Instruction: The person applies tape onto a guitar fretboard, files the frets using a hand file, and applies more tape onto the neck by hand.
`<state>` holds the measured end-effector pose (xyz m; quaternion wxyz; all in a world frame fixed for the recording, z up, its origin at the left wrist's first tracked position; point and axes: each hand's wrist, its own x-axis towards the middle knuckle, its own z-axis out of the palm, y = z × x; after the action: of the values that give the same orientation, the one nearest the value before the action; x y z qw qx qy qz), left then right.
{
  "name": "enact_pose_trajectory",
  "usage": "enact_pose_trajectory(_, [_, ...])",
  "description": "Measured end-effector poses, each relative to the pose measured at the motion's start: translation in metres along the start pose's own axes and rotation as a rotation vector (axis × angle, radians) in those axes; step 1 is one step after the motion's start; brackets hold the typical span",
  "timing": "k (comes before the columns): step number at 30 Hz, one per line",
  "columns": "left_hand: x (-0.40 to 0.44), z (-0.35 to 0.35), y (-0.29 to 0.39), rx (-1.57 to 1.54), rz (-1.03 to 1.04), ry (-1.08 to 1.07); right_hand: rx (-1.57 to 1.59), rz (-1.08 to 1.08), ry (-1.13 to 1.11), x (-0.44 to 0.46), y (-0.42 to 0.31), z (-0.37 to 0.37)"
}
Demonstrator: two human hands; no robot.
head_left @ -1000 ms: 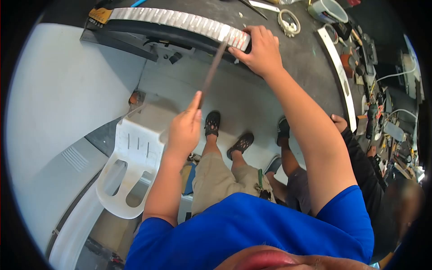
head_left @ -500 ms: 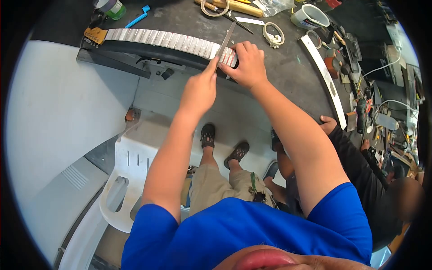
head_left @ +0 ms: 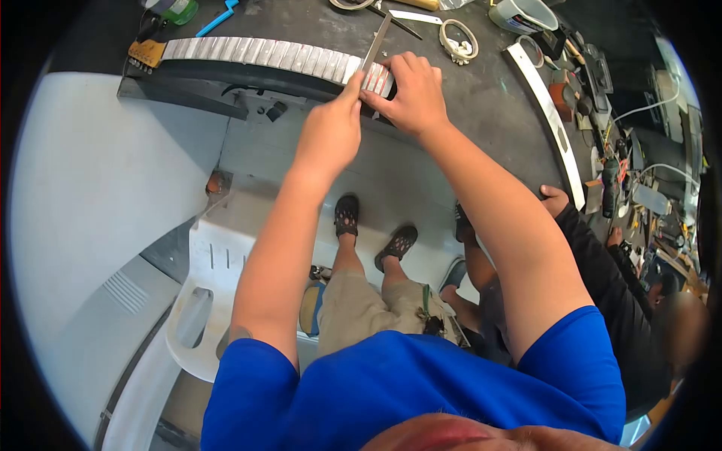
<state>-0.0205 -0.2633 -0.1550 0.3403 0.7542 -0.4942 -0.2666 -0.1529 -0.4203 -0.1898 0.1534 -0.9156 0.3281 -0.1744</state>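
A guitar neck (head_left: 263, 56) lies along the near edge of the workbench, its fingerboard covered in whitish tape between the frets. Its orange-brown headstock (head_left: 146, 54) is at the left end. My left hand (head_left: 331, 131) is closed on a slim metal file (head_left: 377, 43), with the index finger stretched along it. The file crosses the fingerboard near the right end, where red marks show on the tape. Just right of it, my right hand (head_left: 417, 94) grips the end of the neck, thumb on the near side and fingers on the far side.
Rolls of tape (head_left: 458, 41), a white bucket (head_left: 523, 15) and a blue tool (head_left: 216, 19) are on the bench. A long white straightedge (head_left: 545, 124) lies to the right, near a co-worker's hand (head_left: 554, 201). Many tools crowd the far right. A white chair (head_left: 197, 301) stands below left.
The view has shifted slightly, so the bench sits higher in it. My left hand and the file remain across the neck's right end, and my right hand keeps its hold there.
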Motion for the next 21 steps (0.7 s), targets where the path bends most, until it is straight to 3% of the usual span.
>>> enact_pose_trajectory(4, [-0.12,0.007,-0.029,-0.009,0.046,0.131,0.075,-0.037,0.075,0.001,-0.002,0.0])
enact_pose_trajectory(7, [-0.111,-0.008,-0.015,0.083,-0.137,-0.026,0.016,-0.019,0.057,0.0,-0.003,-0.001])
enact_pose_trajectory(11, [-0.003,0.0,-0.007,0.106,0.015,0.024,0.075,-0.027,0.078,-0.002,0.0,0.0])
enact_pose_trajectory(18, [-0.119,-0.006,-0.03,0.034,0.053,0.101,0.033,-0.028,0.047,0.011,0.001,-0.007])
enact_pose_trajectory(20, [-0.097,-0.016,-0.015,0.097,-0.083,-0.007,0.067,-0.019,0.029,0.001,-0.001,-0.002])
enact_pose_trajectory(21, [-0.061,-0.015,-0.01,0.116,-0.057,0.002,0.065,-0.022,0.038,0.005,0.0,-0.001])
